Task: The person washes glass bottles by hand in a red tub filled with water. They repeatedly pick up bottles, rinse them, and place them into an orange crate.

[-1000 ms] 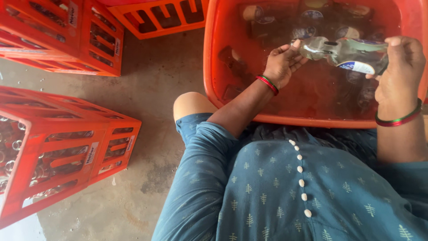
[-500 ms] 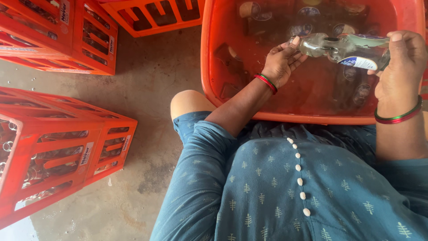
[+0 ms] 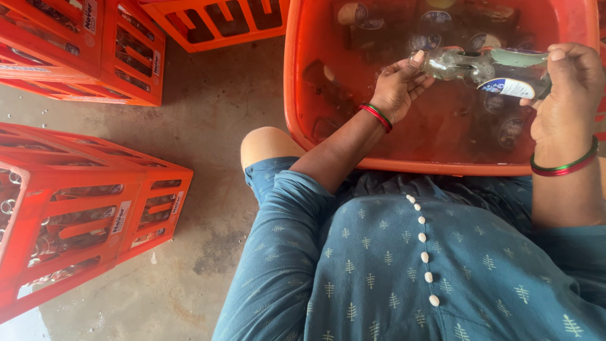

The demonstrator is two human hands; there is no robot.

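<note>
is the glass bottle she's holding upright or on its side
On its side: the glass bottle lies level over the orange tub, left hand at the neck, right hand at the base.

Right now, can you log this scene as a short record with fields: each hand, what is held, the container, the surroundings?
left hand: grips the neck end of the clear glass bottle
right hand: grips the bottle's base end
bottle pose: lying sideways, held above the water
container: orange plastic tub of murky water, more bottles sunk in it
surroundings: red plastic crates with bottles stand on the wet concrete floor, to the person's left
wrists: red and green bangles on both
</note>
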